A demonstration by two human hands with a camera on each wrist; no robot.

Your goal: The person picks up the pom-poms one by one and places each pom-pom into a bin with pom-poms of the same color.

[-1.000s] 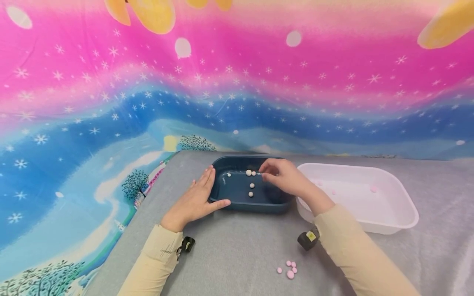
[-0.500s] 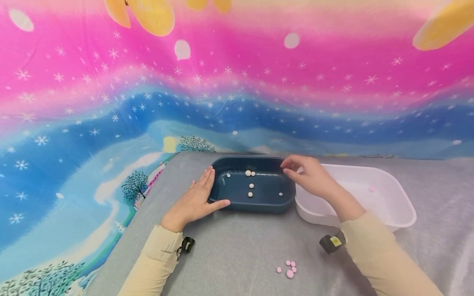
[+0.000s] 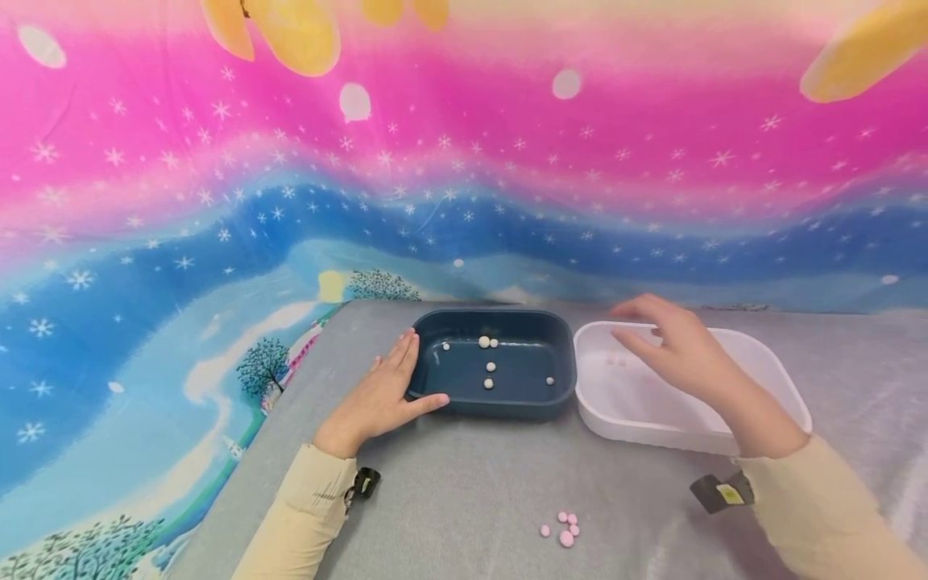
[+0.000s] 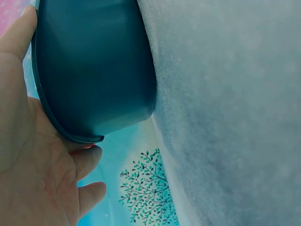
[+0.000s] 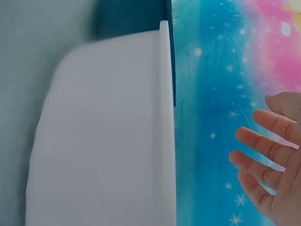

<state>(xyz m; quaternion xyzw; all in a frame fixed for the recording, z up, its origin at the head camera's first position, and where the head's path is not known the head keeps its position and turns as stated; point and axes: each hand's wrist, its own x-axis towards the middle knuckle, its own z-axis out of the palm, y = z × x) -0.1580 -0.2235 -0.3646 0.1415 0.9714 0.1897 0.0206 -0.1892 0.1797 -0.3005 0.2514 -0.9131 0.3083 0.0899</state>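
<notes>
Shifted from blue tray [image 3: 520,366] to above white tray [image 3: 652,433]: right hand [image 3: 681,350], spread, empty. Against blue tray: left hand [image 3: 380,391], spread. Apparently released: small ball [image 3: 549,381].

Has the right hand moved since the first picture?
Yes, rightward: against the blue box, the right hand has gone from over that box's right end to above the white box.

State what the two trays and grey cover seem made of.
Dark blue tray: probably glossy plastic; light glints off its floor. White tray: likely matt plastic, its wall smooth and plain. Grey cover: apparently matt plush fabric, its nap fuzzy.
</notes>
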